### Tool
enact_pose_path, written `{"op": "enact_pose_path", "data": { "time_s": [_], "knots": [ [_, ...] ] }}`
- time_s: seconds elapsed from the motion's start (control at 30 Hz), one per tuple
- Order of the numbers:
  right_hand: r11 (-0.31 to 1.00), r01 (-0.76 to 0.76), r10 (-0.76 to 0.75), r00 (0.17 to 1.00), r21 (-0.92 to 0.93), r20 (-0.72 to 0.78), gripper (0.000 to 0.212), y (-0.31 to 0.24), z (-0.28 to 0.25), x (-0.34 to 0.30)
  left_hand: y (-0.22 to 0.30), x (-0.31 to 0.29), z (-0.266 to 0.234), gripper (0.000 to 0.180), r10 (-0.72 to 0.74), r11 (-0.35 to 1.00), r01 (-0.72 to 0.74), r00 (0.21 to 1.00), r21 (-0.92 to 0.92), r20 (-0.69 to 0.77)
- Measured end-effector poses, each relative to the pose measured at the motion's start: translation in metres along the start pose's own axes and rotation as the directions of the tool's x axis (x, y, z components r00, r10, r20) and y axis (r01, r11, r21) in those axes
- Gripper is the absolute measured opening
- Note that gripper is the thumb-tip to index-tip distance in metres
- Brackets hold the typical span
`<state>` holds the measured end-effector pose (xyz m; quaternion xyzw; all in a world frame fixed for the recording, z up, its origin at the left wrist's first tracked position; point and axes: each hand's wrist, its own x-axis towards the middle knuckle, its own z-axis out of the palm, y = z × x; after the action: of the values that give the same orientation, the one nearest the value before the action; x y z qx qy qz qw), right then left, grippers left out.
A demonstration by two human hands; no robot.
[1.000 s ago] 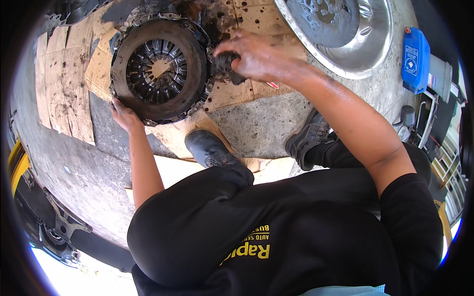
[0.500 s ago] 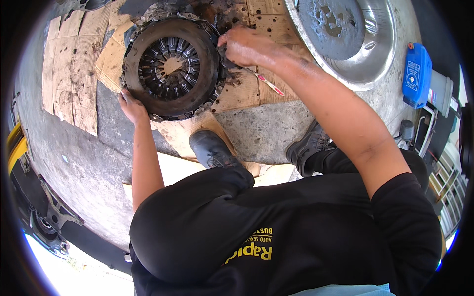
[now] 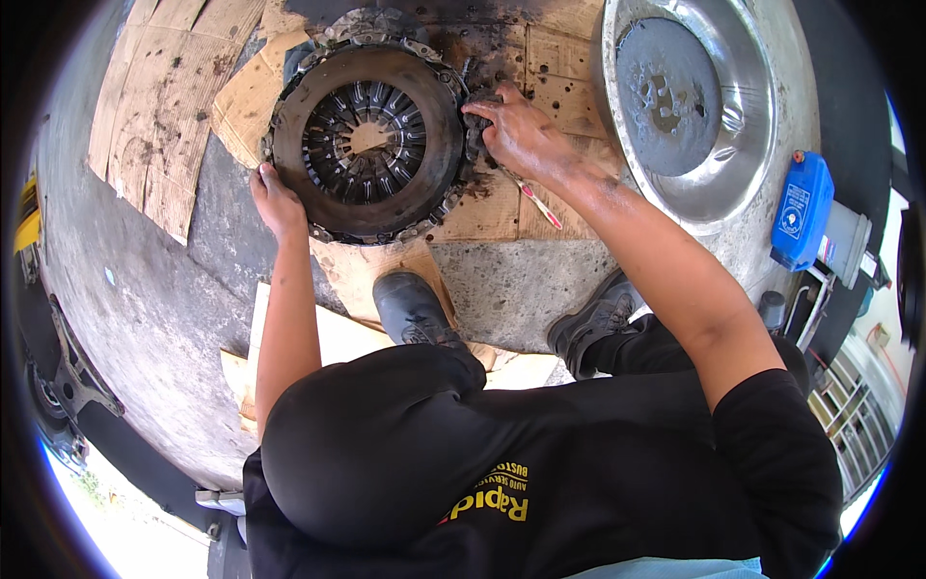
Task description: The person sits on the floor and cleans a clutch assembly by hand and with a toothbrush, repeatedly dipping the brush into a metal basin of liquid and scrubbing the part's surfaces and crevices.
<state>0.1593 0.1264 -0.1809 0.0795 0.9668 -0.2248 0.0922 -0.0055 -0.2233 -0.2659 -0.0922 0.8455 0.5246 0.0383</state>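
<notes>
A clutch pressure plate [image 3: 405,143], dark and grimy, lies face up on the ground ahead of the person and a little to the left, with cardboard showing through its round central opening. The person's left hand [image 3: 280,203] is at the lower left edge of the plate, thumb and fingertips touching the rim; its fingers are only partly in sight, so how tightly they close there cannot be told. The right hand [image 3: 526,135] is at the opposite edge, palm down, fingers bent towards the rim. Something dark shows beneath those fingers (a soft-looking wad, too blackened to make out clearly), and whether they grip it or merely press on it cannot be told.

Just below the right hand, a slim red-and-white handle [image 3: 540,206] rests aslant on the stained cardboard sheet [image 3: 482,217]. Farther right stands a wide metal basin [image 3: 757,111] with murky grey liquid [image 3: 641,96] in it, and past that a blue container [image 3: 803,214] beside a grey bucket [image 3: 849,239]. Another spotted cardboard piece [image 3: 164,121] lies to the left of the plate, and the person's dark boots [image 3: 415,307] are planted below it and to its right
</notes>
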Motion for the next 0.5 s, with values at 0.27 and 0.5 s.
{"op": "enact_pose_path", "data": {
  "time_s": [0.27,0.5],
  "knots": [
    [0.969,0.139,-0.077,0.954,-0.202,0.289,0.046,0.006,-0.014,0.018,0.012,-0.003,0.006,0.033,-0.116,0.983,0.116,0.993,-0.140,0.008],
    [0.990,-0.040,0.061,0.986,-0.134,0.156,0.040,-0.007,-0.067,0.074,-0.019,0.011,-0.003,0.036,0.019,0.998,-0.018,1.000,0.058,-0.023]
  ]
}}
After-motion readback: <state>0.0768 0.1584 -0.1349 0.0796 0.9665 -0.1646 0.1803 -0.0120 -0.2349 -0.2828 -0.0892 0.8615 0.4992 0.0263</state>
